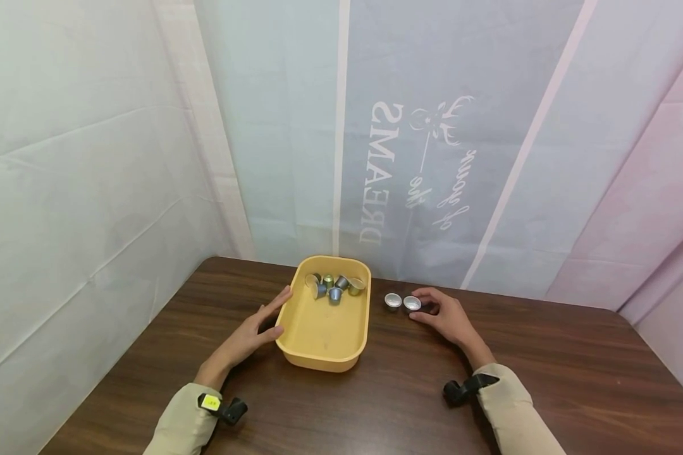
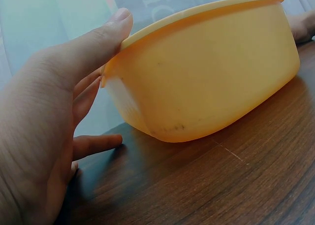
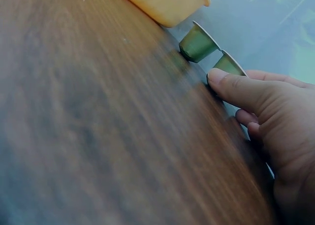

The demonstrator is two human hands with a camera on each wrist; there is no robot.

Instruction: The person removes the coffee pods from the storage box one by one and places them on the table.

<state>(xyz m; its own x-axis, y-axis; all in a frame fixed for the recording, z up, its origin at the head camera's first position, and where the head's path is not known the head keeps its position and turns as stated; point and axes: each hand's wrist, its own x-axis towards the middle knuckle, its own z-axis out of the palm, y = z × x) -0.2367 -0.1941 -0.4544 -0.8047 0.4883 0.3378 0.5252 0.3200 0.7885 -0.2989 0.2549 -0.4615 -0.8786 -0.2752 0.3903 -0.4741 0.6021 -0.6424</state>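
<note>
A yellow plastic basin [image 1: 324, 363] stands on the table with several coffee capsules [image 1: 334, 296] lying loose toward its far end. My left hand [image 1: 245, 338] touches the basin's left side with fingers fairly straight; in the left wrist view its thumb [image 2: 106, 35] lies at the rim. To the right of the basin, two green coffee capsules stand side by side, silver lids up. My right hand [image 1: 448, 316] pinches the right capsule [image 1: 412, 304] between thumb and fingers. The left capsule [image 3: 198, 44] stands right against it, untouched by the hand.
The dark wooden table [image 1: 398, 404] runs back to a hanging cloth [image 1: 284, 158] with printed lettering, close behind the basin. Another pale cloth [image 1: 91, 189] hangs along the left side. Black camera mounts [image 1: 469, 388] sit on both wrists over beige sleeves.
</note>
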